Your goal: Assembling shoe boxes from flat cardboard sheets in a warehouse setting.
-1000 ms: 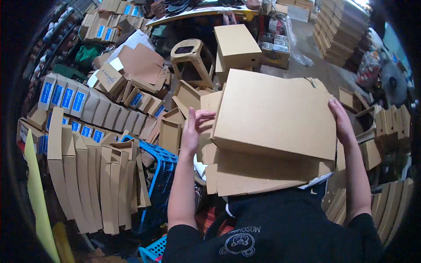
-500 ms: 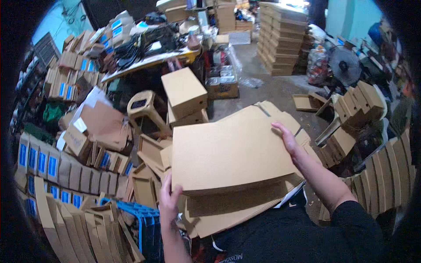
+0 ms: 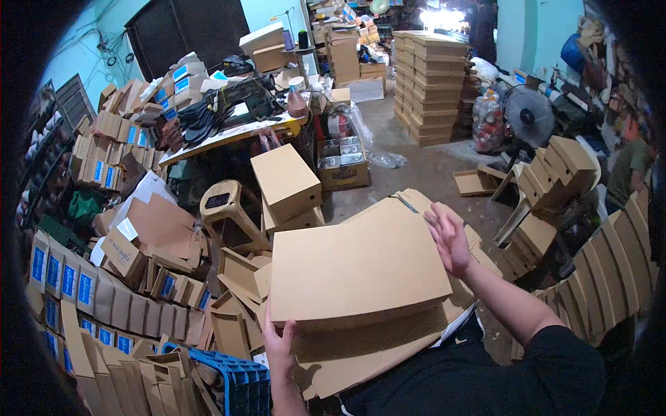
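1. A closed brown box [image 3: 357,267] lies across the person's lap, on top of a few flat cardboard sheets [image 3: 374,353].
2. The left hand [image 3: 279,344] grips the box's near left corner, fingers wrapped under the edge and closed on it.
3. The right hand [image 3: 449,237] rests open on the far right corner, fingers spread flat, pressing and not clasping.
4. The box looks fully formed: its lid sits square and no flap stands loose, so the folding of this one seems done.
5. Finished boxes are stacked on the stool [image 3: 223,208] ahead and on a chair [image 3: 548,187] to the right.
6. Many flat blanks [image 3: 97,312] stand packed on the left, so much work appears left.
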### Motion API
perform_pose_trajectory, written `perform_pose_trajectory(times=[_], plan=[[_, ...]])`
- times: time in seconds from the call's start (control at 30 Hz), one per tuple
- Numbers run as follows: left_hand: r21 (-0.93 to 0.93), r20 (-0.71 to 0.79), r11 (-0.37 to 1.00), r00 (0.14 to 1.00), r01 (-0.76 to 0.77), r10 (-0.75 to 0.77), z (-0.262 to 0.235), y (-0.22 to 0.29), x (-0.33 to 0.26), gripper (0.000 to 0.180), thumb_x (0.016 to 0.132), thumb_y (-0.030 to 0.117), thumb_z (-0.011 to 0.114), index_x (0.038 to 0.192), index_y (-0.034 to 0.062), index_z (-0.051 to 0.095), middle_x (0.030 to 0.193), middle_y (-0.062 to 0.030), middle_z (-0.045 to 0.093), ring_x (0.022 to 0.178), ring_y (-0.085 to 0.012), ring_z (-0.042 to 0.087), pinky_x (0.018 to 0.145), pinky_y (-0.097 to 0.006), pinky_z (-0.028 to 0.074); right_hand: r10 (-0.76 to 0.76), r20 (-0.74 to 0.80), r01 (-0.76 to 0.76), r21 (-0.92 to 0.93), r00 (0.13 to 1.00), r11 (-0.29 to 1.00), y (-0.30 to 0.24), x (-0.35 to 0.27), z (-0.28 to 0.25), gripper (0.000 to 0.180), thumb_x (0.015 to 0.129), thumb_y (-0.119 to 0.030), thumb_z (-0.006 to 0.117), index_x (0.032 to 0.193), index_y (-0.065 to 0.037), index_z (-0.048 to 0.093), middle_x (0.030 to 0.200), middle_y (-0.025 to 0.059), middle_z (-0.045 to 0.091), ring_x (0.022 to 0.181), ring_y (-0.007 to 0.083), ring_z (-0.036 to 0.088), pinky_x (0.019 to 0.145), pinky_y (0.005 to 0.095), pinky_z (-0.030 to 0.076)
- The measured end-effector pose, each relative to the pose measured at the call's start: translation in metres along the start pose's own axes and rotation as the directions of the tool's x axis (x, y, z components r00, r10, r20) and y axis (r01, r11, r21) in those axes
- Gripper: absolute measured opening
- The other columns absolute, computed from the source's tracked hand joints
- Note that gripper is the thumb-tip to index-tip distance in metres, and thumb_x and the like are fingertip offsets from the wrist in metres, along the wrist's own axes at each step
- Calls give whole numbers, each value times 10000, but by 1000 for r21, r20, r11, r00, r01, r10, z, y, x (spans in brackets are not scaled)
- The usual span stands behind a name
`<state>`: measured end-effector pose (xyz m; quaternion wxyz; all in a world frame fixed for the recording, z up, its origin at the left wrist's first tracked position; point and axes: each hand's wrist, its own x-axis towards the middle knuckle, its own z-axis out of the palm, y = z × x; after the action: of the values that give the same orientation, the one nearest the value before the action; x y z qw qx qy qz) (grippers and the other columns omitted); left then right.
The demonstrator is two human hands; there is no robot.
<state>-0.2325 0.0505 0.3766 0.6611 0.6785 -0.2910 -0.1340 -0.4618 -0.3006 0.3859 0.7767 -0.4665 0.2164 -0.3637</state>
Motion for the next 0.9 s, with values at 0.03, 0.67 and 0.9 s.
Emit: perform_pose_trajectory(times=[0.03,0.67,0.9], plan=[[-174,27,984,999,41,-37,0,-6,-1,915,824,626,748,1377,-66,519,1307,-151,605,1261,-259,535,1088,-392,390,-2,-1,2,-2,1000,1000,-2,-10,8,826,992,-580,374,1619,-93,145,1635,127,252,1498,246,260,1222,388,219],[261,346,955,937,-140,43,-5,22,7,1037,683,231,860,1563,76,333,1527,-185,422,1333,-325,503,1130,-433,422,-55,427,430,-898,903,96,-88,12,43,827,843,-391,758,1538,-138,387,1627,151,294,1508,338,262,1234,476,224],[300,350,946,937,-121,9,-10,17,-3,1072,749,217,821,1613,113,195,1597,-178,343,1435,-336,407,1186,-425,352,172,30,-174,54,985,983,-39,42,-48,620,1081,-444,356,1584,-91,273,1656,121,231,1522,279,230,1222,444,243]])
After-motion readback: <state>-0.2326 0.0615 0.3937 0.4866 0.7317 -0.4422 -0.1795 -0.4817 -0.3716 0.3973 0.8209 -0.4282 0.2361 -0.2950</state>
